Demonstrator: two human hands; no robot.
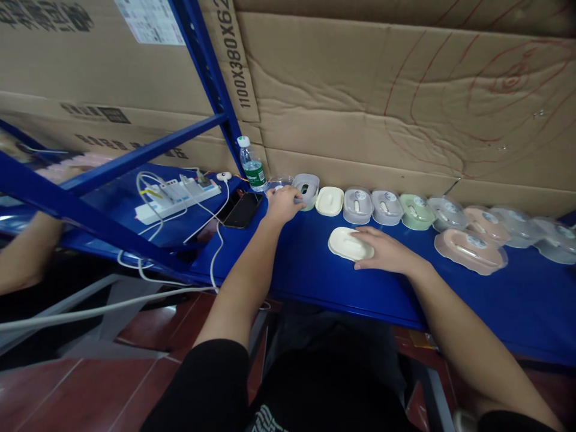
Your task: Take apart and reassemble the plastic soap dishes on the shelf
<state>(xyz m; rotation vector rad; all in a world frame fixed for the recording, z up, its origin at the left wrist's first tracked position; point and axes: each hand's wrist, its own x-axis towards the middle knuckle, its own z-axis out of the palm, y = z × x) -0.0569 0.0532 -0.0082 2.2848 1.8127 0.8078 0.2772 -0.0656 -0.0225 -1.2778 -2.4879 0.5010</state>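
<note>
My left hand (284, 205) is at the left end of a grey plastic box (308, 187) with an opening in its top. Its fingers bend round that end, and the rest of the fingers are partly hidden. Behind this hand lies a clear plastic cover (282, 179), seen only in part. Nearer the table's front edge, my right hand (382, 250) grips the right end of a cream oval box (345, 242), with the thumb in front and the fingers behind. A pale yellow box (330, 201) stands just right of the grey one.
Along the cardboard wall stand several clear-lidded boxes, among them a green one (416, 211); a pink one (470, 251) sits farther forward. A water bottle (252, 168), phone (243, 210) and power strip (177, 200) lie left, by a blue frame post. Another person's arm (31, 249) is far left.
</note>
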